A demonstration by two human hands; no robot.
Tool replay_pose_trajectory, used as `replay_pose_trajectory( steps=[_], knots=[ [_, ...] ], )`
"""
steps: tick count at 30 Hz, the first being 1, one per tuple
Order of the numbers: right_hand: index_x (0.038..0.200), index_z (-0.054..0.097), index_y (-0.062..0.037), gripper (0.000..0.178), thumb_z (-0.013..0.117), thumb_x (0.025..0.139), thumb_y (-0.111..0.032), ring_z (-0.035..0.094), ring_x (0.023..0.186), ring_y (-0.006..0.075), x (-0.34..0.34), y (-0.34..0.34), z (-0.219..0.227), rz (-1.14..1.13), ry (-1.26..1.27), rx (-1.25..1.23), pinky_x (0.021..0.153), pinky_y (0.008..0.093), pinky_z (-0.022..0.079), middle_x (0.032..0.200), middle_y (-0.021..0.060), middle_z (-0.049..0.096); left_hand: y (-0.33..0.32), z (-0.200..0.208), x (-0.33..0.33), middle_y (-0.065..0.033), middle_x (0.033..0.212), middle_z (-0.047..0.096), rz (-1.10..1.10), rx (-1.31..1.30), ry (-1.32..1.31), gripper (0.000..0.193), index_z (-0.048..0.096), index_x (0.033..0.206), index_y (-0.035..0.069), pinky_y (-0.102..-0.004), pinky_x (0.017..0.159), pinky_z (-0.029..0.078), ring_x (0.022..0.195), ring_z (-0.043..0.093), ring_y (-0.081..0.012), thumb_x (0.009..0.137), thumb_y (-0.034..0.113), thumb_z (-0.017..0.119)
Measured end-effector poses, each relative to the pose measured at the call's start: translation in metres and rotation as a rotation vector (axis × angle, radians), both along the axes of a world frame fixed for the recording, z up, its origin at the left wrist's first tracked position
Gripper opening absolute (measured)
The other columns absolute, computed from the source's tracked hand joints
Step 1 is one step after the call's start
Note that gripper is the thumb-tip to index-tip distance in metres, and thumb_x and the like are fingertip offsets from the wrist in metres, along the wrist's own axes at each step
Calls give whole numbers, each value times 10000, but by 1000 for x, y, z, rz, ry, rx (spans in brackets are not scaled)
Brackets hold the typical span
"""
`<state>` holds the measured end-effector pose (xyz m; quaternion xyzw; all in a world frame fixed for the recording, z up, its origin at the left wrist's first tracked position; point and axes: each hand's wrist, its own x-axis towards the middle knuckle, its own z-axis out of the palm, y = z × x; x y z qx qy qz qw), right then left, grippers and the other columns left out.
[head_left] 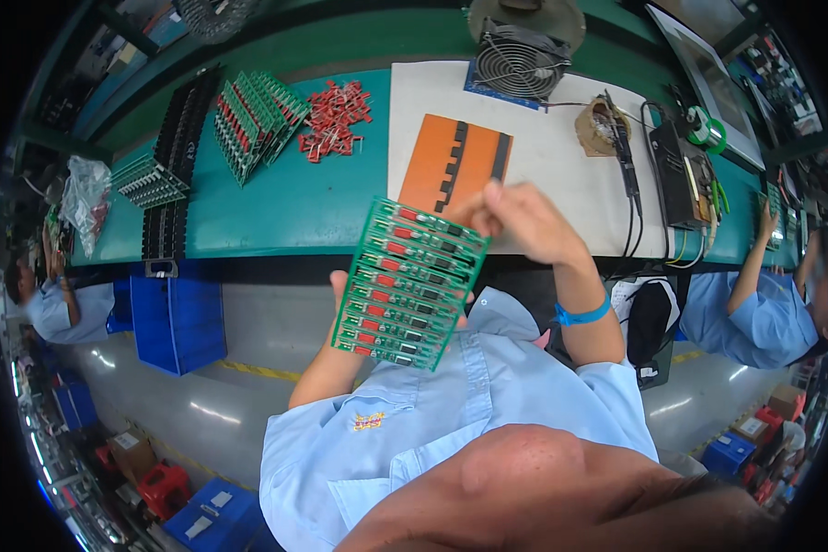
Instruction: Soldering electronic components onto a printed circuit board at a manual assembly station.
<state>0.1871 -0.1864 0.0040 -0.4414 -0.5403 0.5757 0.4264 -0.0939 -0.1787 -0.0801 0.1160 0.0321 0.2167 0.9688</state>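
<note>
A green circuit board panel [405, 290] with rows of red and black components is held up tilted in front of my chest. My left hand [339, 283] grips it from its left side, thumb at the edge and most fingers hidden behind the board. At the panel's upper right corner, my right hand [529, 221] has its fingers curled together; whatever is between the fingertips is too small to make out. Just beyond the panel lies an orange board [478, 152] with a black notched strip [452, 166] on it, partly covered by the panel and my right hand.
Red components [334, 120] lie piled beside stacked green panels [256, 120] and black racks [177, 156]. A fan [522, 63] stands at the back. To the right are a tape roll [603, 126], a black cabled unit [679, 175] and a solder spool [706, 131]. Co-workers sit on both sides.
</note>
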Motion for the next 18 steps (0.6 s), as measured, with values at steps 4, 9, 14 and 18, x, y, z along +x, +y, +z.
replay_pose_trajectory(
  steps=[4,9,14,18],
  knots=[
    [1236,712,19,517,614,1051,-454,636,937,251,-7,39,-13,-288,-510,211,853,344,502,1041,139,702,8,-6,-21,-405,1668,206,61,8,-233,1372,142,1719,182,-885,1060,292,1451,337,-669,697,915,692],
    [1464,568,-16,754,648,981,-591,538,1298,411,-29,67,-43,-378,-1167,674,1104,486,425,1404,218,590,23,-1,-27,-381,1678,216,244,-12,-442,1378,149,1717,176,-882,1066,295,1464,338,-648,691,905,709],
    [1555,468,-40,891,669,933,-645,347,1492,491,-30,52,-33,-76,-1053,500,1229,581,282,1586,248,444,40,-4,-30,-369,1685,211,326,106,-460,1363,160,1715,176,-872,1070,309,1480,328,-628,698,900,706],
    [1526,501,-20,867,680,935,-630,352,1488,488,-38,15,-15,134,-1023,582,1222,602,282,1568,263,463,48,-5,-35,-344,1699,207,412,179,-385,1311,169,1716,206,-845,1122,286,1506,307,-602,727,882,701]
  ],
)
